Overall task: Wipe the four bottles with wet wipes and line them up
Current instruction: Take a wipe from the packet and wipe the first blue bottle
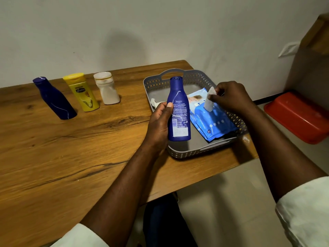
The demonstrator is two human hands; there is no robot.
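Sleeves (302,211) of white cloth show at the bottom, and two bare arms reach out over the wooden bench (71,148). The left hand (160,122) has its fingers and thumb curled round a dark blue bottle (179,111) and holds it upright, above the near left part of a grey basket (199,150). The right hand (229,97) pinches a white wet wipe (210,100) that sticks up out of a blue wipes pack (213,122). The pack lies inside the basket. A crumpled white wipe (154,102) lies in the basket too, at its left side. Farther back on the left, three bottles stand in a row: a blue bottle (55,100), then a yellow bottle (81,93), then a white bottle (106,90). A red tub (299,116) sits on the floor at the right
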